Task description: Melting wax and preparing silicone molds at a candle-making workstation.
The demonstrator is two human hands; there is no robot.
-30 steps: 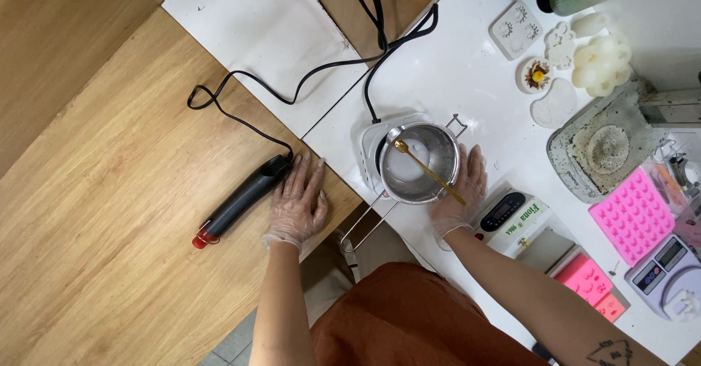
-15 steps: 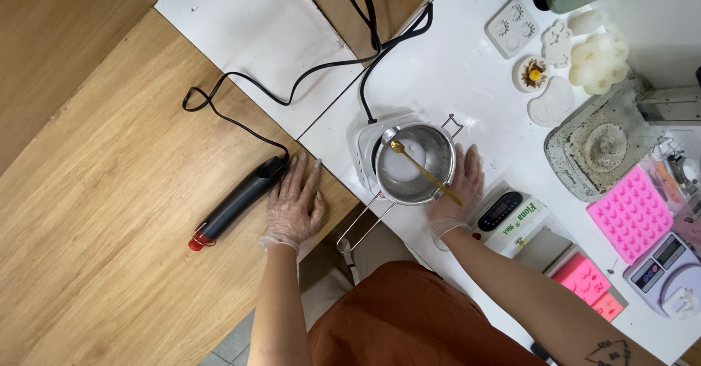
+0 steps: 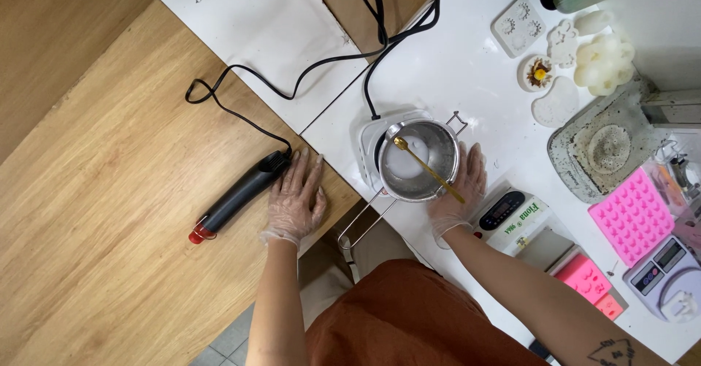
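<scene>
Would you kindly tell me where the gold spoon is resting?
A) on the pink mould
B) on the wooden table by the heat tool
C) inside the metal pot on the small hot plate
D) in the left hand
C: the gold spoon lies slanted across the metal pot, its handle over the rim near the right hand.

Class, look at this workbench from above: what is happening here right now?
A person in thin clear gloves rests both hands flat. The left hand lies on the wooden table beside a black heat tool. The right hand lies next to a small metal pot on a white hotplate, with a gold spoon resting in it. Neither hand holds anything.
</scene>
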